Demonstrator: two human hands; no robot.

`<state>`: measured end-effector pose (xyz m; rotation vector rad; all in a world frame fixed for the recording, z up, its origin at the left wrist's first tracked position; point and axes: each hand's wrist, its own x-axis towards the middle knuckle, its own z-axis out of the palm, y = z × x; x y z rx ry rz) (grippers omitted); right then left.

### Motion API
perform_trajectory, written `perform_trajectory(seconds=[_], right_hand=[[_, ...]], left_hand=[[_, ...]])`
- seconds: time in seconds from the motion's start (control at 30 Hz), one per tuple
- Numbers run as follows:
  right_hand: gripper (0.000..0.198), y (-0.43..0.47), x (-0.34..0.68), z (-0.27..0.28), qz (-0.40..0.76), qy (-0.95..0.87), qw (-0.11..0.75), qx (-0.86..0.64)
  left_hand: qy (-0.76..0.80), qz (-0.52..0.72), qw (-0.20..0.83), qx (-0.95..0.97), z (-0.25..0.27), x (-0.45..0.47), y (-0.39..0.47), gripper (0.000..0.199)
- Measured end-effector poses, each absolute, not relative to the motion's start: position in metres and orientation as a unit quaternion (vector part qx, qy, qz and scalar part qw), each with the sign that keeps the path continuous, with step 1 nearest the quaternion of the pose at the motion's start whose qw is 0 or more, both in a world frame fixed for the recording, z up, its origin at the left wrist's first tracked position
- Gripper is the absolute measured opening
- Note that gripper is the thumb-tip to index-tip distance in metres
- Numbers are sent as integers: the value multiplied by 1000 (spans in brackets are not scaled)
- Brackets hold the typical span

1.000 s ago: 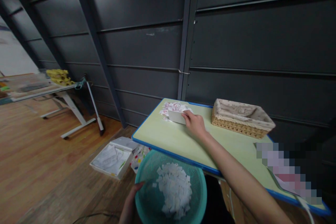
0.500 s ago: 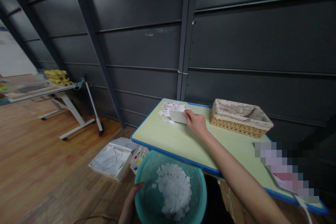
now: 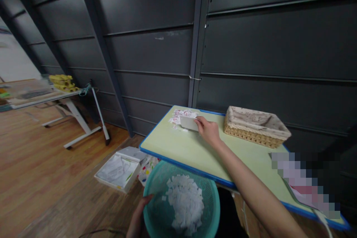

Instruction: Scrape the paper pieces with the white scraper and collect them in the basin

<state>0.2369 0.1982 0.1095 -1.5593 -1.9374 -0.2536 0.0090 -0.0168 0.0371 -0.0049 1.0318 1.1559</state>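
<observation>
Pinched in my right hand [image 3: 208,130] is a flat white card-like piece [image 3: 189,123], held on edge over the table. Right behind it lies a spread of small white and pink paper scraps [image 3: 181,114]. My left hand [image 3: 143,202] grips the left rim of a teal plastic basket [image 3: 154,178], its thumb over the edge and the other fingers hidden. Inside that basket is a heap of small white square pieces [image 3: 185,200]. The basket sits below the front edge of the pale green table [image 3: 167,139].
A cloth-lined wicker basket [image 3: 255,128] stands at the table's back right. Near the right corner lies a pixelated flat item [image 3: 304,184]. On the floor to the left is an open white box [image 3: 117,171]. Farther left, another table [image 3: 41,96] carries yellow items [image 3: 64,83].
</observation>
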Motion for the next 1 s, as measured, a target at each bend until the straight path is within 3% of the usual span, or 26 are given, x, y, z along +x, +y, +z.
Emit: perform_trajectory(seconds=[0.3, 0.6, 1.0], right_hand=[[38, 216, 204, 119, -76, -783, 298, -541], [38, 219, 207, 124, -104, -752, 244, -603], [40, 214, 199, 116, -112, -751, 274, -591]], left_hand=[[477, 509, 715, -44, 38, 6, -14, 56], [483, 484, 728, -64, 35, 2, -13, 56], [455, 462, 757, -73, 16, -7, -11, 68]])
